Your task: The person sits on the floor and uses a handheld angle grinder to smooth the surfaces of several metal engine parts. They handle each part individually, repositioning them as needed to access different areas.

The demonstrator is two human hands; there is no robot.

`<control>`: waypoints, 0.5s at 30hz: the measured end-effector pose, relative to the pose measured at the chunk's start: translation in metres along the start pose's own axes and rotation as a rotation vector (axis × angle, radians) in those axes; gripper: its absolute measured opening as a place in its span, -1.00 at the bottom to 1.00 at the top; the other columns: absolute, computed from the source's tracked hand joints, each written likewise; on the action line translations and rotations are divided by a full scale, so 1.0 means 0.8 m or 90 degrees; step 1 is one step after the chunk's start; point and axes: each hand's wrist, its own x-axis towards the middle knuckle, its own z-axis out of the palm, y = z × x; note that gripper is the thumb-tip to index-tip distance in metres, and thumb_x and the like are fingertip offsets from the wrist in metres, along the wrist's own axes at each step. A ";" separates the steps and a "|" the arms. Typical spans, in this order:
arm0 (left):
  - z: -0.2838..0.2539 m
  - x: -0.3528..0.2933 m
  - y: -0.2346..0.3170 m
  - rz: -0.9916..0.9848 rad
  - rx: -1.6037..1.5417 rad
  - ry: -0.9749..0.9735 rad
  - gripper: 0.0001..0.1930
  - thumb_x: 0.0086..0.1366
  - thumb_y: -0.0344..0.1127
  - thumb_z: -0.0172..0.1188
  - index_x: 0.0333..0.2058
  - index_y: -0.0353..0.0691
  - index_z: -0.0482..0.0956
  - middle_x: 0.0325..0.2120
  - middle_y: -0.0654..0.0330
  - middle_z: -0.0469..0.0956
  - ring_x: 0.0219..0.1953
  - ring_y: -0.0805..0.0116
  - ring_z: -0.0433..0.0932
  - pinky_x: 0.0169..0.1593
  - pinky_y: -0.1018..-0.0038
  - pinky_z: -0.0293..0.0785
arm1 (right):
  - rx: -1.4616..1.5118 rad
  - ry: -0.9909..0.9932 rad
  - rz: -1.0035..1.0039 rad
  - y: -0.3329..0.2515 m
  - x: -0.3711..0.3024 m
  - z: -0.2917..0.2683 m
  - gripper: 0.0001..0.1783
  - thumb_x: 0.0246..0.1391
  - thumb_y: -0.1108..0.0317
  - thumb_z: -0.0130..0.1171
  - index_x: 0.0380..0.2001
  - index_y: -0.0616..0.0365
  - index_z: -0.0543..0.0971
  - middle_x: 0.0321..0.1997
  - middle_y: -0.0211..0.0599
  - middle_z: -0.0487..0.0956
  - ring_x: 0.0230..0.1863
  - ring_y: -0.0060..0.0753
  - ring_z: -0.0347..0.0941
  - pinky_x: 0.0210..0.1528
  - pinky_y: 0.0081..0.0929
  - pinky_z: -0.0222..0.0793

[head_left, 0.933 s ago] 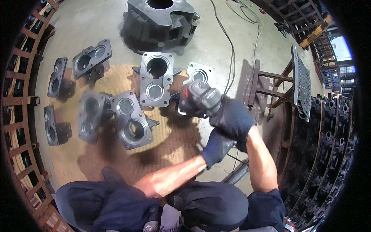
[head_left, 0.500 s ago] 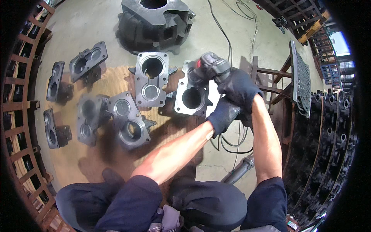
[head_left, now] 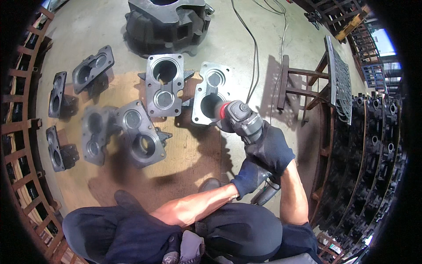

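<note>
Evidently, the step in hand is grinding or smoothing the face of the bright casting (head_left: 210, 91), by the near right rim of its larger hole; it stands ahead of the hands, slightly left. The right hand (head_left: 269, 147), gloved, is closed around the body of the grinder (head_left: 244, 121), just behind its head. The left hand (head_left: 249, 177), gloved too, grips the rear of the tool on the near side, its fingertips partly hidden. The red-edged disc (head_left: 223, 110) is blurred and overlaps that rim; whether it touches metal, I cannot tell. A second casting (head_left: 163, 87) stands just to the left, and a big dark housing (head_left: 167, 35) sits farther away. As I judge it, the next move calls for firm wrists, light pressure and a shallow tilt along the rim, so the edge isn't gouged.
</note>
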 end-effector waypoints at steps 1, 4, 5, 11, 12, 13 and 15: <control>-0.004 0.007 0.001 0.041 0.165 0.000 -0.50 0.43 -0.60 -0.03 0.32 -0.30 0.21 0.17 0.14 0.42 0.26 0.33 0.38 0.33 0.39 0.31 | -0.013 0.001 0.002 -0.002 0.005 -0.002 -0.40 -0.33 0.13 0.35 -0.18 0.31 0.60 -0.31 0.24 0.65 -0.18 0.20 0.64 -0.09 -0.17 0.56; -0.010 0.027 0.038 0.102 0.565 0.053 -0.52 0.24 -0.29 0.35 0.11 -0.30 0.52 0.10 0.06 0.58 0.17 0.31 0.49 0.28 0.35 0.34 | 0.001 0.010 -0.012 -0.011 0.036 -0.012 -0.46 -0.27 0.15 0.34 -0.19 0.29 0.62 -0.27 0.20 0.67 -0.16 0.18 0.65 -0.09 -0.16 0.55; -0.006 0.040 0.053 0.111 0.594 0.049 -0.54 0.23 -0.31 0.35 0.08 -0.31 0.54 0.06 0.06 0.60 0.15 0.32 0.50 0.26 0.35 0.37 | -0.016 0.035 -0.046 -0.005 0.053 -0.016 -0.46 -0.26 0.14 0.34 -0.18 0.28 0.63 -0.27 0.18 0.67 -0.17 0.16 0.65 -0.10 -0.18 0.56; 0.013 0.096 0.131 0.039 0.445 0.094 -0.74 0.20 -0.41 0.31 -0.17 -0.44 0.64 -0.22 0.04 0.69 -0.23 0.31 0.68 -0.13 0.39 0.66 | -0.139 0.043 -0.138 -0.015 0.147 -0.048 -0.63 -0.30 0.16 0.40 -0.38 0.14 0.69 -0.35 0.01 0.69 -0.26 0.04 0.65 -0.18 -0.24 0.57; 0.019 0.099 0.140 0.018 0.437 0.091 -0.75 0.20 -0.42 0.31 -0.18 -0.45 0.64 -0.24 0.03 0.69 -0.26 0.30 0.69 -0.16 0.39 0.67 | -0.209 0.051 -0.228 -0.005 0.158 -0.048 -0.69 -0.33 0.19 0.40 -0.42 0.05 0.70 -0.36 -0.05 0.69 -0.27 0.04 0.64 -0.21 -0.22 0.57; 0.022 0.102 0.141 0.025 0.381 0.128 -0.76 0.20 -0.43 0.31 -0.19 -0.46 0.64 -0.28 0.04 0.69 -0.29 0.28 0.70 -0.18 0.39 0.68 | -0.278 0.068 -0.317 0.005 0.169 -0.049 -0.74 -0.35 0.22 0.41 -0.45 -0.04 0.70 -0.38 -0.10 0.68 -0.29 0.05 0.64 -0.23 -0.21 0.57; 0.017 0.105 0.139 0.016 0.410 0.116 -0.77 0.19 -0.45 0.31 -0.20 -0.45 0.64 -0.29 0.05 0.69 -0.31 0.29 0.69 -0.20 0.39 0.67 | -0.402 0.079 -0.459 -0.001 0.162 -0.051 -0.79 -0.41 0.27 0.42 -0.53 -0.17 0.69 -0.42 -0.18 0.65 -0.33 0.04 0.62 -0.28 -0.17 0.57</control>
